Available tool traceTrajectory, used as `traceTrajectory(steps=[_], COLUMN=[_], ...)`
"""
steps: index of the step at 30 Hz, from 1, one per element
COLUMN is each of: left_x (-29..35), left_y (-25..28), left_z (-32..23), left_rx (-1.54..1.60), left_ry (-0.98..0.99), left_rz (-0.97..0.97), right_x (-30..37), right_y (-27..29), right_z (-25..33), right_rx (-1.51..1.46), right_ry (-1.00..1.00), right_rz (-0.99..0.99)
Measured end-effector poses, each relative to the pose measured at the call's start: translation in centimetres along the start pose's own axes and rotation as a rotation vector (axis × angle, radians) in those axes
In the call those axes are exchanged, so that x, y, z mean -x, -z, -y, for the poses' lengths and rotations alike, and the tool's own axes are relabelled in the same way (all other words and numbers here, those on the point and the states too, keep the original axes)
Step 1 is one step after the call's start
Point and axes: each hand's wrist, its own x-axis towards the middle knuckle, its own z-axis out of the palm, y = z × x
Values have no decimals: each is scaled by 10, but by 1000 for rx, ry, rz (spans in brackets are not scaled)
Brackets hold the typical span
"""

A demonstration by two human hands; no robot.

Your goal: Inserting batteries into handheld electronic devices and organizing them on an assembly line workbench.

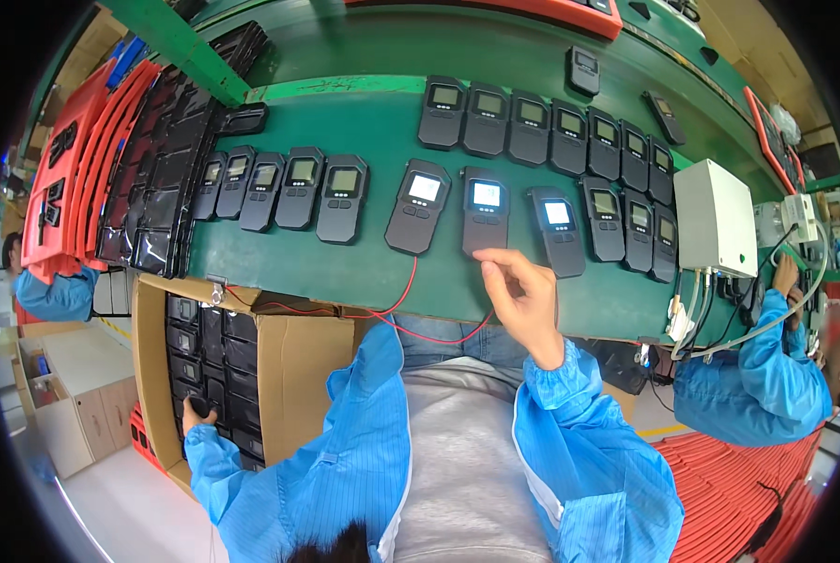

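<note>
Three dark grey handheld meters with lit screens lie on the green bench before me: a left meter (411, 225), a middle meter (486, 225) and a right meter (562, 249). My right hand (525, 298) pinches thumb and forefinger at the middle one's lower end. A red cable (439, 339) runs up into that hand, which hides its tip; another red cable (409, 293) enters the left meter's bottom. Down at the left, my left hand (198, 416) reaches into an open cardboard box (300, 366), its fingers around a dark meter (198, 404) in a black tray.
Unlit meters stand in rows at left (343, 202) and right (530, 131). Black trays (162, 169) and red trays (82, 169) are stacked at far left. A white box (716, 218) with cables occupies the bench's right end. Beyond it works a person in a blue sleeve (748, 375).
</note>
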Motion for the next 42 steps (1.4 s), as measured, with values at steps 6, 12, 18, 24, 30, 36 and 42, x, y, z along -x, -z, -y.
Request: traceTrajectory(steps=[6,12,18,24,30,36,42], left_x=[-16,-3,2,-11,0,19,58], left_y=[-46,4,-15,-35,0,-38,-5], left_z=[-14,-65,-19,35,61,151,33], left_rx=[-41,-221,-109,-81,-138,-48,-99], left_ry=[-120,25,-101,-255,-49,369,459], left_rz=[-10,145,-26,-204,-172,205,308], right_x=[0,0,0,0,3,1,2], right_y=[-3,-2,-2,-3,-5,-5,-4], right_z=[-3,-2,-2,1,-1,-5,-4], right_rx=[9,22,19,50,44,-11,30], right_ry=[7,-23,-19,-29,-54,-92,-85], right_rz=[6,-20,-14,7,-12,-24,-19])
